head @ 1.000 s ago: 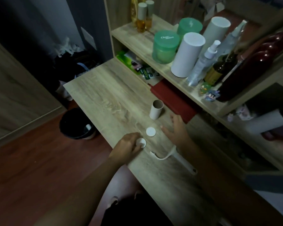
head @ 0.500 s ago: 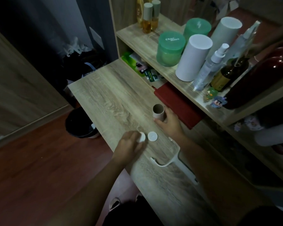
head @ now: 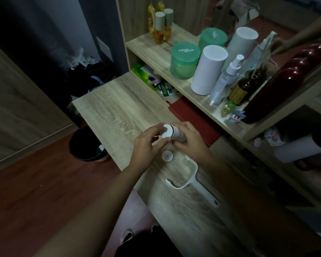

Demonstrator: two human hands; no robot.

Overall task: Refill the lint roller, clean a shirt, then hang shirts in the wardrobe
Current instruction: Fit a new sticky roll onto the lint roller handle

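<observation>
— Left side of the counter [head: 107, 106]?

— A black bin [head: 85, 145] stands on the floor below the left edge. Above mid-counter, the left hand [head: 146, 145] pinches a white cap [head: 167, 133] against the end of a cardboard tube [head: 179, 135].

— And the right?

— The right hand [head: 190, 139] is wrapped around the tube. A second cap [head: 167, 156] lies on the counter beneath the hands; the roller handle [head: 198, 184] lies nearer the front edge. Bottles crowd the shelf [head: 156, 47] at right.

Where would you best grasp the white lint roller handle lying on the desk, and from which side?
Grip the lint roller handle on its straight flat shaft, from above. It lies flat on the desk, bare, while the curved hook end looks thin and awkward.
</observation>
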